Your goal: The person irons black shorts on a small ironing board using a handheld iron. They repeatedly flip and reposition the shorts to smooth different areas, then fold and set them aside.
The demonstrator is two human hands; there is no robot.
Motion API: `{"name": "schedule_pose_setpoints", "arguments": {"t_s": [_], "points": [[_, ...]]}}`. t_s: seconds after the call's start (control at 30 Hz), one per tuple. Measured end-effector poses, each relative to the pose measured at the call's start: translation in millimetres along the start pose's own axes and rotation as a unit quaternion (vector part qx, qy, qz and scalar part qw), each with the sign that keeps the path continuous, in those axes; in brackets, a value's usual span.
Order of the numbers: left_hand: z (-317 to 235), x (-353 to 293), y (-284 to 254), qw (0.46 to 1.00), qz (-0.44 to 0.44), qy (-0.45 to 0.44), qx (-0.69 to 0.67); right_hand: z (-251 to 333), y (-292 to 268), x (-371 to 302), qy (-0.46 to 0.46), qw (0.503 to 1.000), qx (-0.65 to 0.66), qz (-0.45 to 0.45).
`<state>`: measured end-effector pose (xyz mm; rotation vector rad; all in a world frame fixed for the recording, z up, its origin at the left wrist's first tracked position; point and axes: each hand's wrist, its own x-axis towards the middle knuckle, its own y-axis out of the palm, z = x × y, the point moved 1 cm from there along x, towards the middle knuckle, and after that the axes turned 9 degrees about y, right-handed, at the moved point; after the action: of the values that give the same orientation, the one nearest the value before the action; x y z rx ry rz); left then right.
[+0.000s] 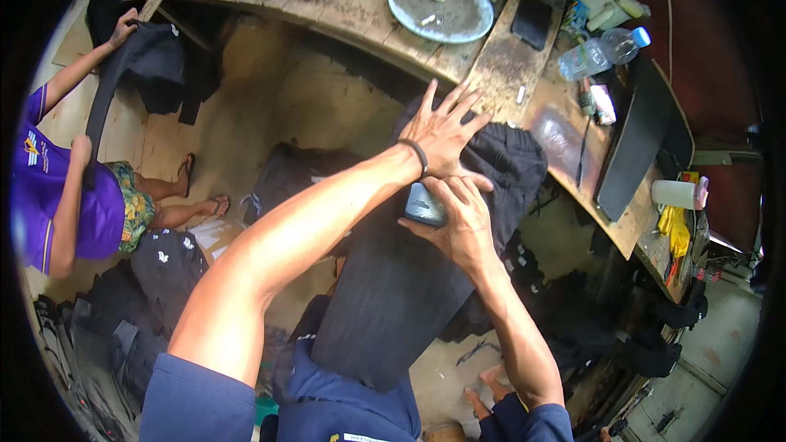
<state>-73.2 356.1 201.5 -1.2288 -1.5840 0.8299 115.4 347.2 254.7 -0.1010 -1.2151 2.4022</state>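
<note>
- Pressing a long strip of dark denim garment (393,295), draped from the lap up over the edge of the curved wooden surface (499,74), its bunched black upper end (512,160) lying against that edge.
- Judging the step in hand: rubbing or scraping the fabric with a small tool near the top of the strip, with the cloth held flat.
- Judging the next move: calling for steady downward pressure and a taut cloth under the tool, so no fold creeps beneath it.
- Spreading the left hand (442,127) wide, fingers fanned apart, palm flat on the bunched fabric, pinning it down; a dark band sitting on the wrist.
- Curling the right hand (463,217) closed around a small grey block-like tool (424,206), pressing it onto the denim just below the left wrist, the two hands touching.
</note>
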Motion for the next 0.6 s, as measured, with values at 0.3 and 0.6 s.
{"name": "schedule_pose_setpoints", "arguments": {"t_s": [0.3, 0.6], "points": [[-2, 0, -8, 0.999, -0.032, 0.021, -0.004, 20, -24, 16, -0.011, 0.998, 0.001, 0.059], [0, -3, 2, 0.999, -0.037, -0.007, -0.018, 62, 26, -58, 0.028, 0.995, 0.006, 0.090]]}}
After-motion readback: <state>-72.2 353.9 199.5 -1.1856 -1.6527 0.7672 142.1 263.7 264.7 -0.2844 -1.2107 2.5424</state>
